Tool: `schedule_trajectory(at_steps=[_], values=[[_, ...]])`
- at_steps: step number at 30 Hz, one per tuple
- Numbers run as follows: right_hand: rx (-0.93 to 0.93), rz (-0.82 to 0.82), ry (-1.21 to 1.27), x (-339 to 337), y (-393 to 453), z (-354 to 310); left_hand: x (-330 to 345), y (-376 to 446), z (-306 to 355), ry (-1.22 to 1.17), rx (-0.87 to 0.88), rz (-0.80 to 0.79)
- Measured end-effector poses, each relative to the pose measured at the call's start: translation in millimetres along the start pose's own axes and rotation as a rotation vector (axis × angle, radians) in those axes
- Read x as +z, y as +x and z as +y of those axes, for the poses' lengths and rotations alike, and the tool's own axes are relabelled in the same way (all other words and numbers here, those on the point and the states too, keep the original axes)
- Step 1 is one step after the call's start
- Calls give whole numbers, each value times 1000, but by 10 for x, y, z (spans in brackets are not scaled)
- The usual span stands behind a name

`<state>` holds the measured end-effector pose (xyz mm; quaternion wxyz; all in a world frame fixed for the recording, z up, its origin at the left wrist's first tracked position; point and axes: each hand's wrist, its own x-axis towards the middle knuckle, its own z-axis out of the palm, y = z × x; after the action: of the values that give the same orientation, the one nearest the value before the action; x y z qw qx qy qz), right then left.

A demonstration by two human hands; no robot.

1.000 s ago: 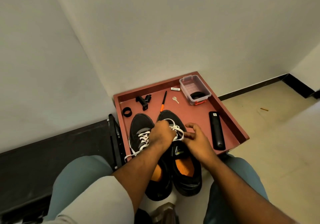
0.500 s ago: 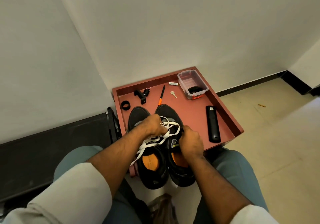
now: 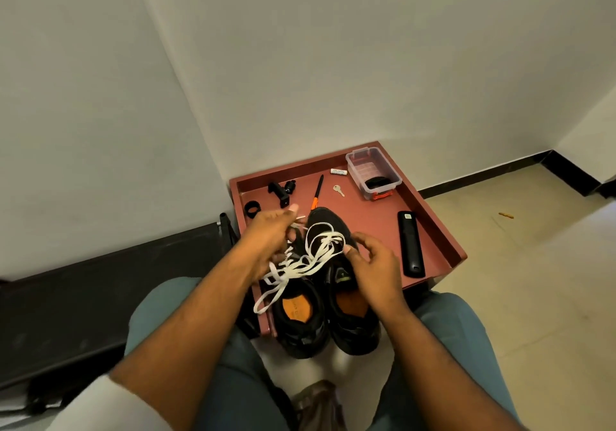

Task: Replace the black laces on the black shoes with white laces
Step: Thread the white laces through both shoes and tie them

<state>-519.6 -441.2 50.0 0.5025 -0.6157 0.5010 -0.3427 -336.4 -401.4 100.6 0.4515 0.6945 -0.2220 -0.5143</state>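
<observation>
Red tray in a white-walled corner, beige tile floor
I see my left hand gripping white laces, right hand pinching the black shoe

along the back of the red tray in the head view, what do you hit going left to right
black ring → black clamp → screwdriver → key → clear box

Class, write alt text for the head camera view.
Two hands work a loose white lace on a pair of black shoes at the near edge of a red tray; the left hand grips the lace and the right hand holds the right shoe.
</observation>
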Motion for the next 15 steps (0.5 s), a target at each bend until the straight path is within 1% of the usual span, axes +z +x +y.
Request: schedule_trajectory(at_steps=[1, 3, 5, 8, 10, 12, 15], values=[[-12, 6, 86, 15, -69, -77, 0, -101, -37, -115, -5, -61], [-14, -52, 240, 88, -211, -243, 28, -287, -134, -296, 10, -163], [35, -140, 326, 159, -336, -375, 88, -444, -239, -357, 24, -209], [123, -246, 385, 230, -456, -481, 160, -569, -403, -286, 39, -194], [146, -257, 362, 243, -489, -488, 167, -613, -464, -260, 51, -180], [146, -261, 318, 234, -503, -479, 175, -660, -458, -208, 72, -185], [88, -295, 201, 235, -514, -505, 217, -737, -403, -168, 74, -252]])
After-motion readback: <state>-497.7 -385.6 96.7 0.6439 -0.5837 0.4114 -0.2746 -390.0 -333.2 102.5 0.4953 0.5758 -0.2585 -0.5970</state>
